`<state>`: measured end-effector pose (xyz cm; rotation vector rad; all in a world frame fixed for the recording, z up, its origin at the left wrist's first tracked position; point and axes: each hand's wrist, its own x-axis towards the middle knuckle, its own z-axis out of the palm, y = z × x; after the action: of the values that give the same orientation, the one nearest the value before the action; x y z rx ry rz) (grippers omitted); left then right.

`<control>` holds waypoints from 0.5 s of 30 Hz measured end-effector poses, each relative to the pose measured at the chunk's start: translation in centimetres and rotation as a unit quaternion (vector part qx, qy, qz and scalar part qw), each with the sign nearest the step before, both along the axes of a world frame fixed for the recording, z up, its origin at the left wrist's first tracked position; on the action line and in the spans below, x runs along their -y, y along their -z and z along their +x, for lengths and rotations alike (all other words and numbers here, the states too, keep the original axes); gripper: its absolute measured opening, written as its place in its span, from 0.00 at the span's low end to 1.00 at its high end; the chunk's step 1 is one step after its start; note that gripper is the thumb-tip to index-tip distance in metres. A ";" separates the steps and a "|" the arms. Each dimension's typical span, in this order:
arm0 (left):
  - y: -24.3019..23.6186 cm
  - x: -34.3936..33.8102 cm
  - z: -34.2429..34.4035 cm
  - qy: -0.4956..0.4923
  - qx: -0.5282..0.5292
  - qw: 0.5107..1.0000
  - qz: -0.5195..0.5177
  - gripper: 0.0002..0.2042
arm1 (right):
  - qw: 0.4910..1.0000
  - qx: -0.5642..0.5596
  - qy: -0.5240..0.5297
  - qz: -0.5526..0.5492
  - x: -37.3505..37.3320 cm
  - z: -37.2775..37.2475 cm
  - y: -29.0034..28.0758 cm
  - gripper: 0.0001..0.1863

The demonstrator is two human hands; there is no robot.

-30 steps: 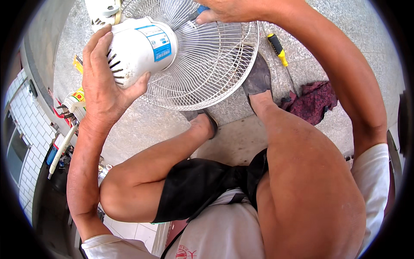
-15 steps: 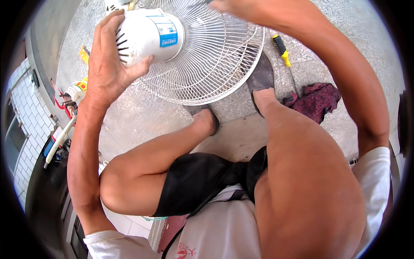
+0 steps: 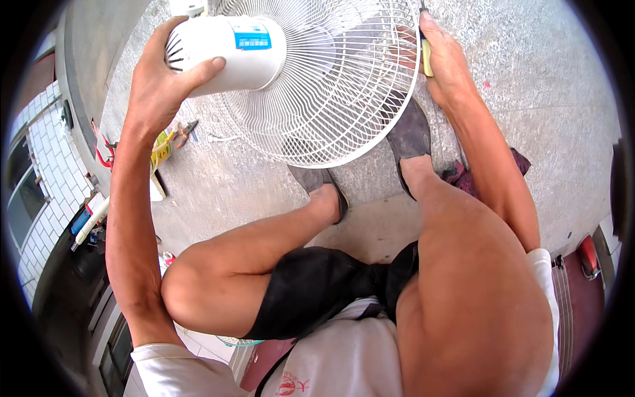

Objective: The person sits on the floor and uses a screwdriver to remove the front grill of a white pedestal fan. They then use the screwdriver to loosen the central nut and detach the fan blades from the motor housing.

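A white electric fan head lies across the upper middle, its rounded motor housing to the left and its wire guard to the right. My left hand is closed round the slotted rear end of the housing, thumb on the near side. At the guard's right rim, my right hand grips a screwdriver with a yellow-green handle and a dark shaft pointing away. The fingers of that hand show behind the wires, curled round the rim. A blue-and-white label is on the housing.
My shoes stand on the speckled floor below the guard. Pliers and a yellow container lie beyond my left forearm. A dark red cloth is partly behind my right forearm. A white tool-like strip sits farther left.
My right hand has come from the far middle of the guard to its right rim. The fan head has shifted slightly right. My right forearm now covers much of the cloth.
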<state>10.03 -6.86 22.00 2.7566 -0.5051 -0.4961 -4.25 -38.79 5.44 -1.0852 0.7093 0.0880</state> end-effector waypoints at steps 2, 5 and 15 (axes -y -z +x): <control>-1.4 -0.5 -0.1 -0.049 -0.011 0.998 -0.036 0.49 | 0.999 0.020 0.025 -0.012 1.0 1.1 -1.6 0.24; -3.2 -1.8 -0.9 -0.087 0.013 0.993 -0.077 0.47 | 0.998 0.059 0.023 -0.005 2.1 3.0 -4.8 0.22; -1.4 -3.9 -1.9 -0.128 0.029 0.974 -0.182 0.45 | 0.973 0.107 -0.103 -0.180 2.5 7.2 -7.9 0.28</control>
<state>8.12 -2.92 23.37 2.4376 -0.2192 -0.2326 2.94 -41.25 13.34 -1.4896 0.4241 0.0181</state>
